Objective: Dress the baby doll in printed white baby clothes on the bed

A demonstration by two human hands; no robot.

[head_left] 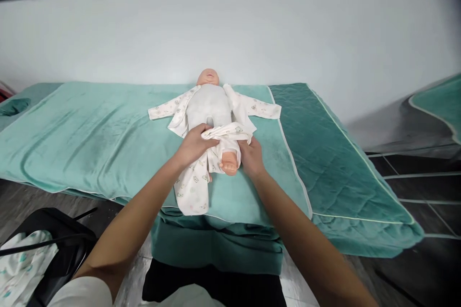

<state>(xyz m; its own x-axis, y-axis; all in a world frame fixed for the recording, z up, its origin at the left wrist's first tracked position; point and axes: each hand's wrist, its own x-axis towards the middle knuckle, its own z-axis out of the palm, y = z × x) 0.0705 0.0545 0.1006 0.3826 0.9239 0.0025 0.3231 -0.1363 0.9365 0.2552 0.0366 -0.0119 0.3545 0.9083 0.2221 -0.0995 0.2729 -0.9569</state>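
Observation:
A baby doll (209,100) lies on its back on the green bed, head toward the wall. An open white printed baby jacket (247,105) is spread around its grey-white torso, both sleeves out to the sides. White printed baby pants (230,132) are bunched round one of the doll's legs, whose bare foot (229,163) sticks out toward me. My left hand (196,144) pinches the left side of the bunched waist. On the other side my right hand (251,153) grips the fabric beside the foot, its fingertips partly hidden. The other pant leg (194,189) lies flat toward the near edge.
The green bed cover (108,139) stretches left, and a darker quilted mattress (334,163) shows on the right. A pale wall (230,29) stands behind. At lower left, a black chair (68,249) holds a printed white cloth (27,264). Metal rails (421,175) stand at right.

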